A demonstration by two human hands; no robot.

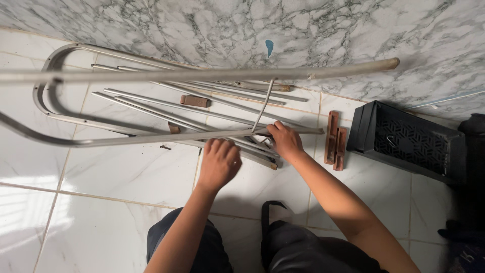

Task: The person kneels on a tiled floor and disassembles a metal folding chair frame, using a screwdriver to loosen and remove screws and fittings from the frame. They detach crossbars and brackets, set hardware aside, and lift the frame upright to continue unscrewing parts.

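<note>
My left hand curls over the lower grey metal tube of a frame, fingers closed around it from above. My right hand grips the same tube further right, where a thin bent metal rod meets it. That thin rod runs up to a long upper tube that crosses the view with a brown capped end at the right. Several loose metal rods lie on the white tiled floor behind the hands.
A curved U-shaped metal frame lies at the left by the marble wall. Two brown wooden pieces sit right of my right hand. A black perforated plastic crate stands at the right. A small brown block rests among the rods.
</note>
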